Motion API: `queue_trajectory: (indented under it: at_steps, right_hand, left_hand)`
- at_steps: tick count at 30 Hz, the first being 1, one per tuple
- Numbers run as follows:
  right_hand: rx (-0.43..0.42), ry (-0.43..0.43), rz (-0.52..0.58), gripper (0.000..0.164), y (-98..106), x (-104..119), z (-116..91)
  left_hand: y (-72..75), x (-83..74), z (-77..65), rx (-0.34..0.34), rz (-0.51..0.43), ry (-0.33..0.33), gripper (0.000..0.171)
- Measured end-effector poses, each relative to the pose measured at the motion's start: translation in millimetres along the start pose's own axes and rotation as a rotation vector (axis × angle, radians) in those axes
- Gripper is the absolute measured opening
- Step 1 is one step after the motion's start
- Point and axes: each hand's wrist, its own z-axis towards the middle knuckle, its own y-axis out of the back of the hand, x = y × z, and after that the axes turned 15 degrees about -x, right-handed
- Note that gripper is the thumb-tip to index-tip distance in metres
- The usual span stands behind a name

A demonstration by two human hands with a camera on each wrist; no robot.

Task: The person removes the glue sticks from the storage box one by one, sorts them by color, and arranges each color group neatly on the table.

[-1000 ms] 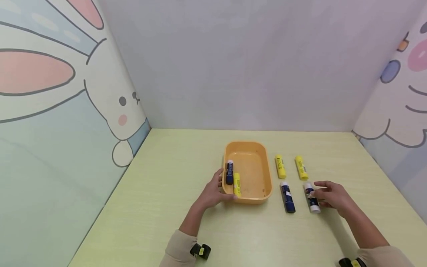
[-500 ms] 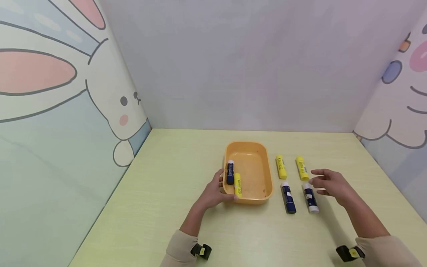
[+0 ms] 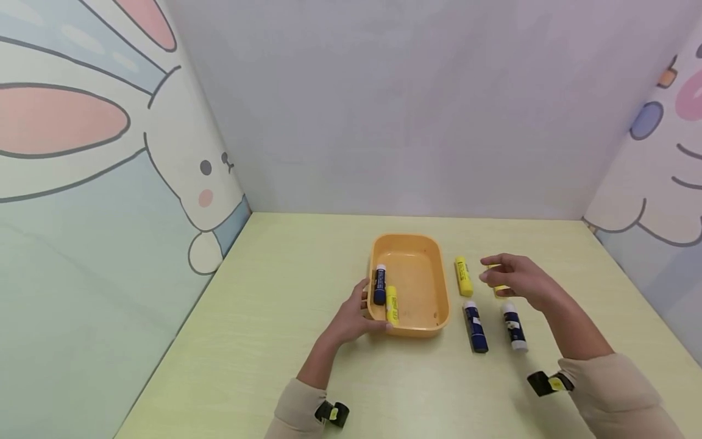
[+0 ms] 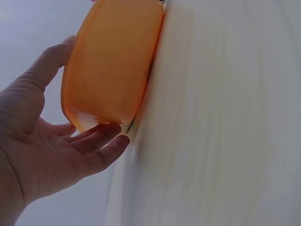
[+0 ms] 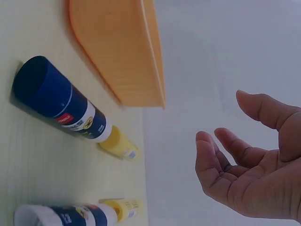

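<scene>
Head view: the left hand (image 3: 351,314) holds the orange tray (image 3: 419,286) by its near left corner. Inside lie a blue stick (image 3: 379,286) and a yellow stick (image 3: 392,305). Right of it lie four more sticks (image 3: 475,329). The right hand (image 3: 521,281) hangs over the back right one, thumb and fingers wide apart.

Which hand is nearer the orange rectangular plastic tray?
Left. The left hand grips the tray at its near-left corner; the right hand hovers apart, to the tray's right.
</scene>
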Motion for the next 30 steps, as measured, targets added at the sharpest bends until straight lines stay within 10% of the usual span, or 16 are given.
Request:
queue_trajectory:
  at_steps: [30]
  right_hand:
    - [0.22,-0.118,0.205,0.067,-64,24,56]
  left_hand:
    - [-4.5,7.1,-3.3,-0.005,-0.001,0.01,0.111]
